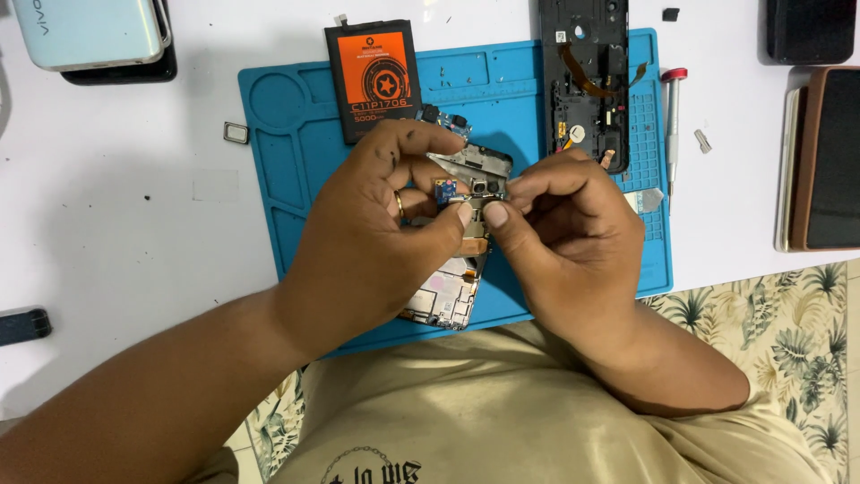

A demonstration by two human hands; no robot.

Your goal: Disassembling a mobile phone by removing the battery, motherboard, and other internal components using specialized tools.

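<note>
**Both hands working on a stripped phone frame over the blue mat**

The left hand (pixel 376 242) is gripping a disassembled phone frame (pixel 452 287), holding it tilted above the blue repair mat (pixel 296 170), with its fingers curling round the frame's upper end and its thumb pressing near a small blue circuit board (pixel 443 188). The right hand (pixel 564 233) is pinching with thumb and forefinger closed together at the frame's top edge, just beside the camera module (pixel 484 186); what sits between those fingertips is too small to tell.

A black and orange battery (pixel 374 79) is lying on the mat's upper left corner, partly overhanging onto the white bench (pixel 134 197). A black phone back housing (pixel 587 76) is lying near the mat's upper right, and a red-capped screwdriver (pixel 672 125) is resting just beside the mat's right edge. A pale phone (pixel 90 31) is sitting at the far left corner of the bench.
</note>
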